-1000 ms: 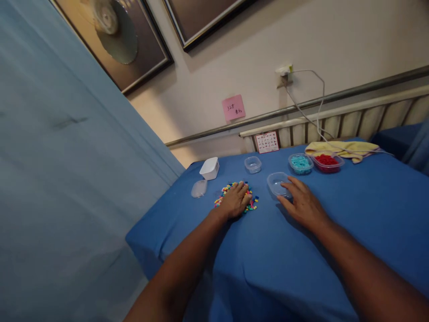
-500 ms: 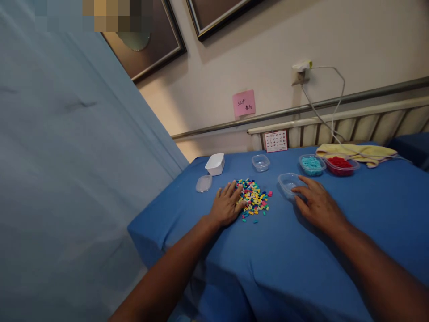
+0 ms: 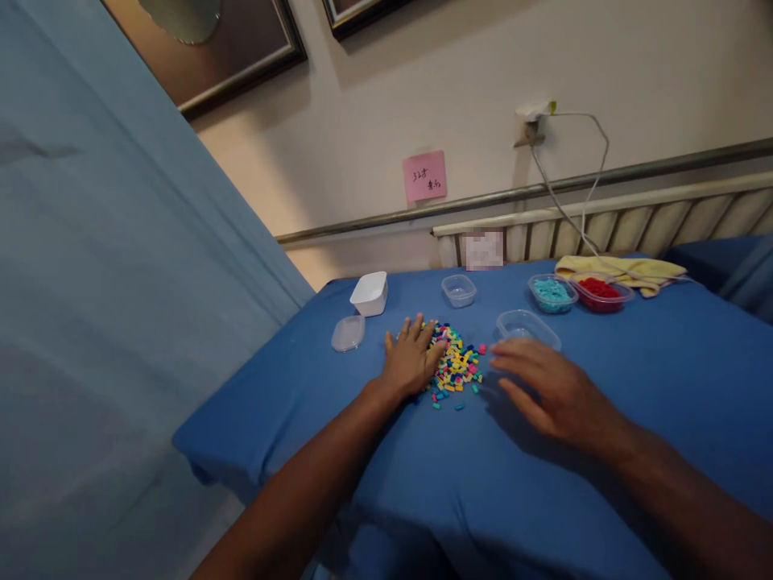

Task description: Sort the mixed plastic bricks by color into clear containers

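Note:
A pile of small multicoloured plastic pieces lies on the blue cloth in the middle, with a few loose ones at its near edge. My left hand rests flat on the pile's left side, fingers spread, covering some pieces. Just right of the pile hovers my right hand, fingers apart and nothing visible in them. Behind it sits a clear plastic tub, partly hidden by that hand; its visible part looks empty.
Farther back stand a white tub, a small clear tub, a tub of turquoise pieces and one of red pieces. A clear lid lies at left. Behind the red tub is a yellow cloth with a cable over it.
My right hand has come away from the clear tub and moved toward the pile. My left hand stays on the pile, its fingers spread a little wider. The camera view has shifted slightly.

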A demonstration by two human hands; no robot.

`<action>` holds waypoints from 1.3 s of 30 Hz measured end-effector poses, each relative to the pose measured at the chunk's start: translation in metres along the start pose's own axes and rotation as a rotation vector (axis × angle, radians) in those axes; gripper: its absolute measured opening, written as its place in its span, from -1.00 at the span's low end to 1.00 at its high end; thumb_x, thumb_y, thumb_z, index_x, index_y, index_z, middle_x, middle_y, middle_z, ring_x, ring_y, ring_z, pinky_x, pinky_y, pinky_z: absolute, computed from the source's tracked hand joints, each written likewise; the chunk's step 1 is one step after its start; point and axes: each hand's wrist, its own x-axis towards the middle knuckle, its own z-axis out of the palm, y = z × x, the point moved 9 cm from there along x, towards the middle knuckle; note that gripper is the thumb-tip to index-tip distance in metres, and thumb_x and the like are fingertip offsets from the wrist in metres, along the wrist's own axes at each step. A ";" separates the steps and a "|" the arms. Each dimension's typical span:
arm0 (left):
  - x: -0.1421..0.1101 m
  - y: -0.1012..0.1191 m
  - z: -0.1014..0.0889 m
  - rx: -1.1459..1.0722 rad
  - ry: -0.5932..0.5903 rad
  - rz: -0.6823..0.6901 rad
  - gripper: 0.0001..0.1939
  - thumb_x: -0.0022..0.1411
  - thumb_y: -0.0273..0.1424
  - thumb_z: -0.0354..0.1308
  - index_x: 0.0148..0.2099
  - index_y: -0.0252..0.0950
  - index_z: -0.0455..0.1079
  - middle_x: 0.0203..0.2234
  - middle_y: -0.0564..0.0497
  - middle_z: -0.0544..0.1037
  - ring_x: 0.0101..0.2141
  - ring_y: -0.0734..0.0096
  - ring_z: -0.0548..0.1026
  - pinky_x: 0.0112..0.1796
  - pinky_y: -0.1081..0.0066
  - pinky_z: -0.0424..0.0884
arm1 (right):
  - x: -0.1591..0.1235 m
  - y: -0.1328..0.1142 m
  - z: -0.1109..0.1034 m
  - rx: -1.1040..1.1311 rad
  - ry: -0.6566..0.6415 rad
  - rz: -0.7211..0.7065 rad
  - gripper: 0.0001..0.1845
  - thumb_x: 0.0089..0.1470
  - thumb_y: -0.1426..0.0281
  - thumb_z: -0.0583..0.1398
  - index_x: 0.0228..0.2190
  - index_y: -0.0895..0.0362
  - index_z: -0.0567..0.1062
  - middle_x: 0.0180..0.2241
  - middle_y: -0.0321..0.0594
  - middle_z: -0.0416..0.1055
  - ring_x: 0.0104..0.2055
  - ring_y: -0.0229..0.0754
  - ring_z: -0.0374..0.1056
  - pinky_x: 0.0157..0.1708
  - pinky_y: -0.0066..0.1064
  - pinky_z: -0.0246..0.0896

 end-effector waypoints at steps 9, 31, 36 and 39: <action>-0.033 0.053 0.012 0.086 0.014 0.376 -0.23 0.56 0.15 -0.23 0.56 -0.17 0.15 0.56 -0.16 0.07 0.54 -0.04 -0.01 0.47 -0.26 -0.16 | -0.012 0.002 0.053 0.088 -0.290 0.122 -0.74 0.46 0.36 0.14 0.00 0.08 0.61 0.01 -0.04 0.62 0.01 0.01 0.54 0.04 -0.05 0.54; -0.007 -0.026 0.000 -0.287 0.043 0.330 -0.33 0.60 0.00 -0.25 0.59 -0.10 0.11 0.57 -0.06 -0.04 0.55 0.07 -0.02 0.48 -0.19 -0.22 | -0.037 0.023 0.077 -0.234 -0.442 0.194 -0.31 0.50 0.19 0.11 0.53 -0.01 0.13 0.55 0.02 0.05 0.58 0.16 -0.02 0.46 0.22 0.12; 0.016 -0.074 -0.008 -0.552 0.257 0.131 -0.30 0.60 -0.04 -0.27 0.50 -0.31 0.29 0.49 -0.16 0.23 0.49 0.17 0.17 0.49 0.08 0.00 | -0.016 0.022 0.112 -0.228 -0.561 0.264 -0.20 0.50 0.05 0.07 0.57 -0.01 -0.04 0.59 0.07 -0.17 0.62 0.22 -0.22 0.47 0.29 -0.01; 0.019 -0.086 -0.012 -0.728 0.335 0.105 -0.27 0.61 -0.02 -0.29 0.41 -0.40 0.40 0.41 -0.20 0.37 0.44 0.18 0.29 0.46 0.19 0.11 | 0.007 0.016 0.144 -0.203 -0.604 0.282 -0.18 0.49 -0.03 0.04 0.57 0.00 -0.02 0.60 0.08 -0.20 0.62 0.26 -0.27 0.47 0.35 -0.10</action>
